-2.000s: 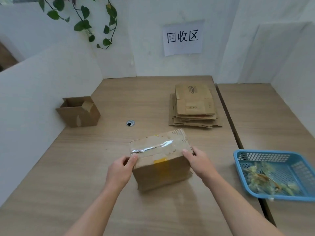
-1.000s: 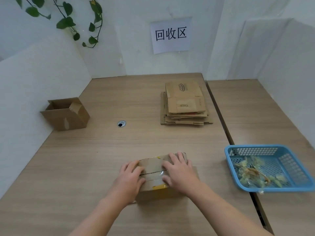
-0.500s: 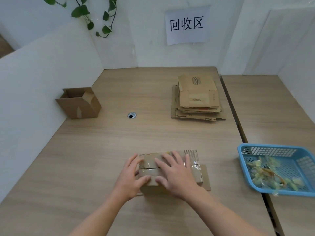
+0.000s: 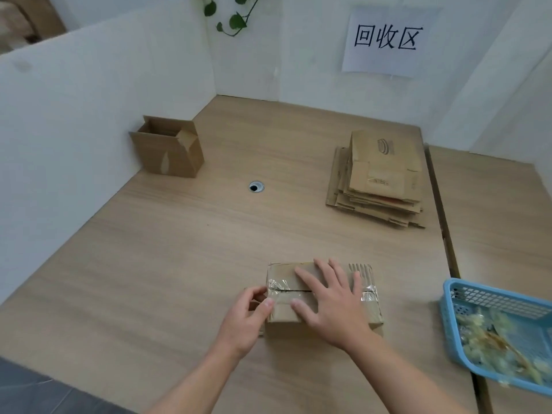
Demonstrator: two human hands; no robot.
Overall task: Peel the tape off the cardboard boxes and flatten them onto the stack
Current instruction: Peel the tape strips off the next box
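A person's right hand (image 4: 331,300) lies flat, fingers straight, pressing the top of a brown cardboard box (image 4: 285,274) sealed with clear tape (image 4: 277,286). The box sits on the wooden bench (image 4: 179,249), close in front of them. A moment ago both palms pressed on the box. Now the left hand (image 4: 245,318) has slid to the box's left end, its grip pinched on the tape's edge, so peeling looks ready to begin. Beyond the box, to the right, waits the stack of flattened cardboard (image 4: 379,180). A blue plastic basket (image 4: 493,289) of tape scraps sits right of the box.
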